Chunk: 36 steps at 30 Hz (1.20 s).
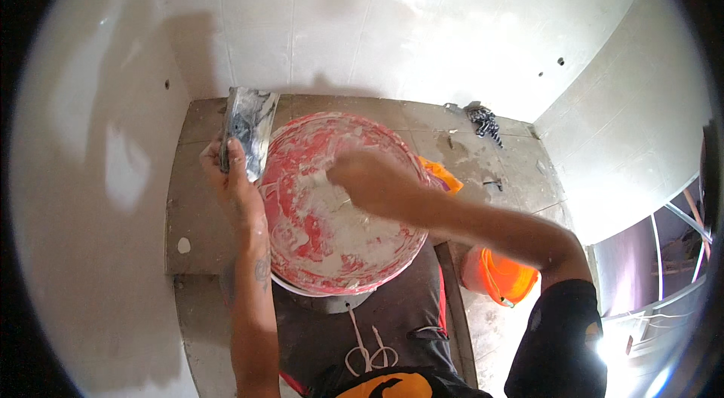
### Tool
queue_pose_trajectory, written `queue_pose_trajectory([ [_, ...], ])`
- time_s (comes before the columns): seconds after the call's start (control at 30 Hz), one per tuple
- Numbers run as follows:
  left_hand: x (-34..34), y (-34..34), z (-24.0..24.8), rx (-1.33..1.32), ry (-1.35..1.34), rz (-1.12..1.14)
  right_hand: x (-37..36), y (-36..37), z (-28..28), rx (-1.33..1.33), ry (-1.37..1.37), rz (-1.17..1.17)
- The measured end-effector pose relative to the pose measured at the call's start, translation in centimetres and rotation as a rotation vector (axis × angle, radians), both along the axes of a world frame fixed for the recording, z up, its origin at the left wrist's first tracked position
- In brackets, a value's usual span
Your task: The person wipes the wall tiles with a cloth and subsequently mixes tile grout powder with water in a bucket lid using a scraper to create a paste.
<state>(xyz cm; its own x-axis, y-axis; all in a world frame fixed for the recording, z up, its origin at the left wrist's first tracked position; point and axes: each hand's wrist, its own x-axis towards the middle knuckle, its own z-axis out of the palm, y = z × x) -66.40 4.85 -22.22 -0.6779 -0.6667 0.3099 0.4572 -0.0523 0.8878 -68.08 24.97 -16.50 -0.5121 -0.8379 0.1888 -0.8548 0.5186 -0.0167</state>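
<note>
My left hand point(232, 164) grips a wide flat plastering trowel point(253, 127) by its edge, with the blade raised beside the basin. Grey and white smears cover the blade. A large round red basin point(307, 236) stands before my lap, its inside coated with pale wet plaster point(377, 243). Over the middle of the basin is my right hand point(358, 178), blurred, with its fingers curled closed. Whatever it holds is hidden under the hand. A pale rim shows below the basin's near edge.
An orange bucket point(507, 277) stands to the right, past a dark ledge edge point(456, 300). Orange cloth or plastic point(443, 174) shows behind the basin. A dark striped rag point(483, 123) lies on the tiles near the far wall point(339, 29). Another wall point(98, 194) rises at left.
</note>
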Motion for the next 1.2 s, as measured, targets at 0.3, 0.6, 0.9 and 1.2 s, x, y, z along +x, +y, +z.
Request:
queue_pose_trajectory([
  [0.3, -1.1, -2.3, -1.8, -0.010, -0.055, -0.080, -2.0, -3.8, -0.7, -0.241, 0.086, 0.091],
  [0.6, 0.0, -1.5, -0.1, -0.103, -0.190, 0.043, 2.7, 1.0, 1.3, -0.195, 0.036, -0.006],
  [0.9, 1.1, 0.8, 2.1, 0.001, -0.258, -0.100, 5.0, -1.2, -2.2, -0.070, 0.071, -0.150],
  [1.2, -2.5, -0.1, -2.9, -0.006, 0.000, -0.010, 2.6, 3.1, -1.2, -0.307, 0.009, -0.120],
])
